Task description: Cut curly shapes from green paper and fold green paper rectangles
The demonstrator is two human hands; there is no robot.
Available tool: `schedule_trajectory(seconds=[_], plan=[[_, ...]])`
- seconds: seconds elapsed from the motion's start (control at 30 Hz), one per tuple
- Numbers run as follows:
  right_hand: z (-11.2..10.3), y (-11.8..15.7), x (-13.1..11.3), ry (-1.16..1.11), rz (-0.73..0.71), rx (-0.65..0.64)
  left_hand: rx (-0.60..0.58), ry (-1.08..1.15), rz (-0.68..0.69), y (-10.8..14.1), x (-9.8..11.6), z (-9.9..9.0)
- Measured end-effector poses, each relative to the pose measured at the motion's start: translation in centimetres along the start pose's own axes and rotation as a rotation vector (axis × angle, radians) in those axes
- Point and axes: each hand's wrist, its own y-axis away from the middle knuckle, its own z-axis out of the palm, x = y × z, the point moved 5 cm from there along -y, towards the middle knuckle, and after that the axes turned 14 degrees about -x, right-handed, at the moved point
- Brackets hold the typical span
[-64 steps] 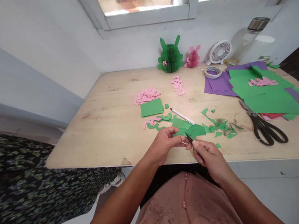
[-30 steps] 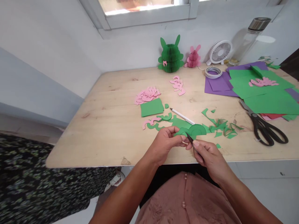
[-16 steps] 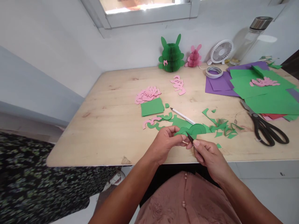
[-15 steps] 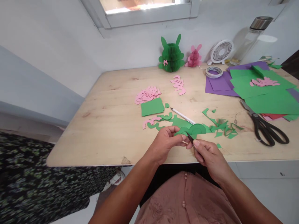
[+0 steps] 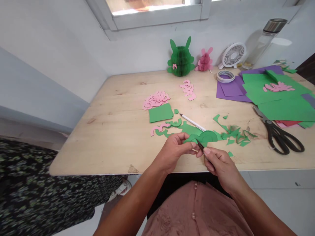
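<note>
Near the table's front edge my left hand [image 5: 177, 147] is closed on a piece of green paper [image 5: 208, 135] with curved outlines on it. A slim black pointed tool [image 5: 200, 146] is gripped in my right hand [image 5: 218, 160], its tip against the paper beside my left fingers. My right fingers cover most of the tool, so its exact kind is hidden. Just beyond the paper lies a white pencil [image 5: 192, 122]. Curved green cutouts [image 5: 176, 123] and a pink wavy cutout [image 5: 159, 127] lie to the left, and green paper scraps [image 5: 232, 131] to the right.
Large black-handled scissors [image 5: 280, 136] lie on the right, near stacked green sheets [image 5: 287, 106]. Pink cutouts [image 5: 157, 99] are piled behind a green card [image 5: 161, 113]. At the wall stand a green paper rabbit [image 5: 181, 60], a pink one [image 5: 204, 61], a fan [image 5: 233, 55] and a bottle [image 5: 263, 42].
</note>
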Motion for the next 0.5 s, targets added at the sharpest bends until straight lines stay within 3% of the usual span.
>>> schedule_trajectory(seconds=[0.5], plan=[[-0.11, 0.0, 0.16, -0.015, 0.0, 0.015, 0.001, 0.009, -0.007, -0.09, -0.05, -0.02]])
